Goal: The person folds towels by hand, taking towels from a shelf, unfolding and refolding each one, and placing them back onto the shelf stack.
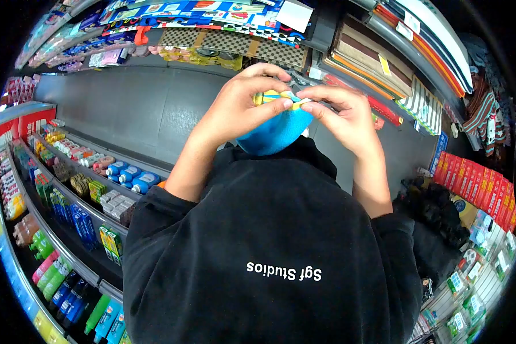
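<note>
In front of my chest, both hands hold a bright blue, soft-looking textile piece point(275, 133) with a yellow, blue and white striped upper part; its exact kind I cannot make out. My left hand point(251, 94) grips the striped part from the left, its thumb lying across the front. Pinched at the top right edge, a small whitish bit lies between the thumb and fingers of my right hand point(339, 108). The fingertips of both hands nearly meet. A dark grey or clear piece shows just behind them, partly hidden by my fingers.
Shelves with blue bottles point(145, 182) and packaged goods line the left. Folded textiles point(378, 57) and patterned packs point(200, 17) fill the far shelves. Red boxes point(473, 186) stand at right, near hanging packs point(456, 281). Grey floor point(126, 100) lies between.
</note>
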The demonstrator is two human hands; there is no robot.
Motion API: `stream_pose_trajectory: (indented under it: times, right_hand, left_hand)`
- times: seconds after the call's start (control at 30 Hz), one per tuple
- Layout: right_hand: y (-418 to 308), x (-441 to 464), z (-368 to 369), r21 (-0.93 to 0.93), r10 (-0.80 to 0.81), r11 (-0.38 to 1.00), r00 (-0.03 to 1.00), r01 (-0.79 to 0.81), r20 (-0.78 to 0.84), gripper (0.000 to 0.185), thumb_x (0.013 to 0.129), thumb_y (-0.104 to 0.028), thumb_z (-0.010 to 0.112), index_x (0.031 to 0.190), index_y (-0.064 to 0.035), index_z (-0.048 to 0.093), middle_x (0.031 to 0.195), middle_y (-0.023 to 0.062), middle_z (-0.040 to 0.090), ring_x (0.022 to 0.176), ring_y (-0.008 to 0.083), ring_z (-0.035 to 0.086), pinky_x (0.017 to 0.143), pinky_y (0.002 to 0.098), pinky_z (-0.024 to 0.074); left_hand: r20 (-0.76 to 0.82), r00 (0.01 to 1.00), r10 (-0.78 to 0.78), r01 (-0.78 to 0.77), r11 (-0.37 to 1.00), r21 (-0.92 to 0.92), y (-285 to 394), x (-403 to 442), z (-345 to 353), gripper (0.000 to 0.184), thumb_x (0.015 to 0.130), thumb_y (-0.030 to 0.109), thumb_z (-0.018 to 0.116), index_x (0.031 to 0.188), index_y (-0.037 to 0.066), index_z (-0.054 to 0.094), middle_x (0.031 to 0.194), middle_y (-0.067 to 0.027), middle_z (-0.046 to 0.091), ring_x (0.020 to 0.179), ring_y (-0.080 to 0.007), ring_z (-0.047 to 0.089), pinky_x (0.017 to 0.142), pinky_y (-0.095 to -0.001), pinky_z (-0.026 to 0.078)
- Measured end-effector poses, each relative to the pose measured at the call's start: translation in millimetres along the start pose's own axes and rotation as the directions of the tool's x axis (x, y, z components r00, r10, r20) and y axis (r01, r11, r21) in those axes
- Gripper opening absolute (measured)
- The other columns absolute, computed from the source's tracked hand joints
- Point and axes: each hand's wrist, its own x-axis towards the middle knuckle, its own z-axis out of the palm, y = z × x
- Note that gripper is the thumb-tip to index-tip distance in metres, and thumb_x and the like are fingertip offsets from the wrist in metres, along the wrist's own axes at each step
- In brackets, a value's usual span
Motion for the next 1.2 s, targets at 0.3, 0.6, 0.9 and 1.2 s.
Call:
stream_pose_trajectory:
  times: [0.3,0.6,0.9,1.2]
  right_hand:
    - [16.0,7.1,9.8,-0.104,-0.206,0.976,0.967,0.191,-0.15,0.01,0.074,-0.007,0.065,0.081,-0.0017,0.061,0.086,0.0071,0.062,0.087,0.0197,0.057,0.077,0.0299,0.044]
    - [7.2,9.4,17.3,-0.229,-0.254,0.948,0.959,0.221,-0.123,0.011,0.072,-0.008,0.066,0.08,-0.001,0.062,0.078,0.0078,0.059,0.075,0.0208,0.054,0.066,0.0294,0.0426]
    - [7.3,9.3,21.8,-0.174,-0.206,0.969,0.96,0.174,-0.188,0.01,0.073,-0.006,0.065,0.081,-0.0004,0.063,0.078,0.0074,0.06,0.073,0.0189,0.056,0.061,0.0267,0.044]
    - [13.8,6.8,22.5,-0.181,-0.239,0.962,0.952,0.205,-0.192,0.01,0.071,-0.004,0.066,0.081,-0.0022,0.066,0.079,0.0075,0.061,0.073,0.0197,0.058,0.063,0.0272,0.0452]
  left_hand:
    - [-0.031,0.934,-0.355,0.347,0.926,-0.148,5.3,-3.3,8.4,0.022,0.079,0.018,0.065,0.088,-0.002,0.065,0.079,-0.0027,0.064,0.074,-0.0074,0.055,0.067,-0.0219,0.044]
    - [-0.174,0.929,-0.327,0.341,0.938,0.058,1.7,-5.3,12.5,0.024,0.079,0.018,0.065,0.092,-0.002,0.065,0.083,-0.0105,0.066,0.075,-0.0116,0.06,0.067,-0.025,0.047]
    - [-0.038,0.975,-0.22,0.22,0.975,-0.023,9.7,-8.3,10.3,0.024,0.081,0.02,0.058,0.094,-0.001,0.062,0.082,-0.018,0.063,0.073,-0.0281,0.063,0.063,-0.031,0.048]
    - [-0.014,0.994,-0.107,0.108,0.983,0.147,11.1,-9.1,10.7,0.022,0.077,0.02,0.065,0.09,0.002,0.065,0.079,-0.0151,0.064,0.071,-0.0228,0.062,0.062,-0.0295,0.046]
